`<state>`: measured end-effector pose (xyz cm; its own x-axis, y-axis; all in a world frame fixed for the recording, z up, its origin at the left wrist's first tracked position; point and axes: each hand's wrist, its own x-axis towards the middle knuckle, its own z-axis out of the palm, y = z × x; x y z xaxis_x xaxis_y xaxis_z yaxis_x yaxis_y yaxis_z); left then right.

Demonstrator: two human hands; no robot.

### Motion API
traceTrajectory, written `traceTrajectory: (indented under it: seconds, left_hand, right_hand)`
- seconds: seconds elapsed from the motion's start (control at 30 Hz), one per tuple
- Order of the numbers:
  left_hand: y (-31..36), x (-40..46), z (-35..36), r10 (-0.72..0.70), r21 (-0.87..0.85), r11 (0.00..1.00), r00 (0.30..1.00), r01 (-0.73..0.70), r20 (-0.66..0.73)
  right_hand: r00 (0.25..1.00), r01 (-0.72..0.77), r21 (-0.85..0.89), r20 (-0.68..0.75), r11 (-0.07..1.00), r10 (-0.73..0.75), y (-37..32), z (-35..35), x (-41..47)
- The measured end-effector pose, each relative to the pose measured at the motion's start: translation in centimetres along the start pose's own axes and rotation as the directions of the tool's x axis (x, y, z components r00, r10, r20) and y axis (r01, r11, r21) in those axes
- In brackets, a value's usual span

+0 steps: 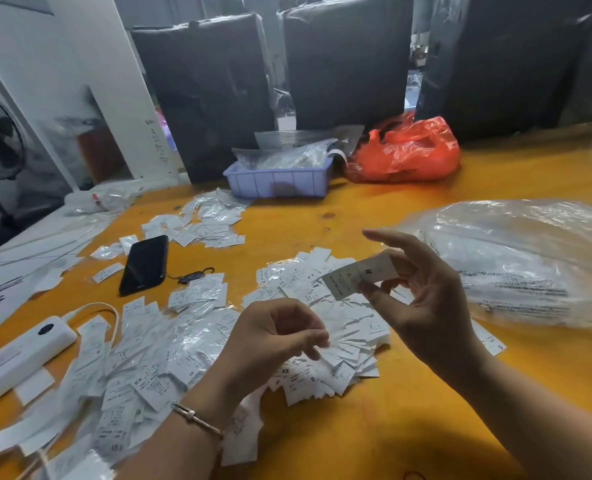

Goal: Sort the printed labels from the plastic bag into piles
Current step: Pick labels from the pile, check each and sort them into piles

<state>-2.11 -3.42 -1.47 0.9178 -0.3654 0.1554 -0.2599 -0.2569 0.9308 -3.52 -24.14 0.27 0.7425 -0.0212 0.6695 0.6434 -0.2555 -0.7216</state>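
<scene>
Pinched between thumb and fingers of the right hand [426, 292], one label [360, 276] marked M is held up above the table [426, 427].

It looks thin, very light and easy to bend, so I think a soft pinch at one short end is enough, and only one piece should be taken at a time because the labels may stick together. The right hand is raised with the palm turned to the left and the forefinger stretched out. The left hand [277, 337] hangs over the middle pile [339, 341], fingers loosely curled, holding nothing that I can see. The plastic bag [523, 261] lies at the right, just beside this pile.
</scene>
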Motion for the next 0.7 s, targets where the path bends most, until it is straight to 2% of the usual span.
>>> traceTrajectory:
  seconds: [0.47, 0.7]
  left_hand:
    - [-0.4, 0.0, -0.1, 0.013, 0.009, 1.0, 1.0, -0.013, -0.012]
    - [-0.4, 0.0, 0.1, -0.007, 0.035, 0.999, 1.0, 0.007, -0.006]
  right_hand:
    - [0.988, 0.1, -0.206, 0.136, 0.973, -0.072, 1.1, 0.5, -0.5]
    - [0.968, 0.186, -0.348, 0.225, 0.919, -0.11, 1.5, 0.4, -0.5]
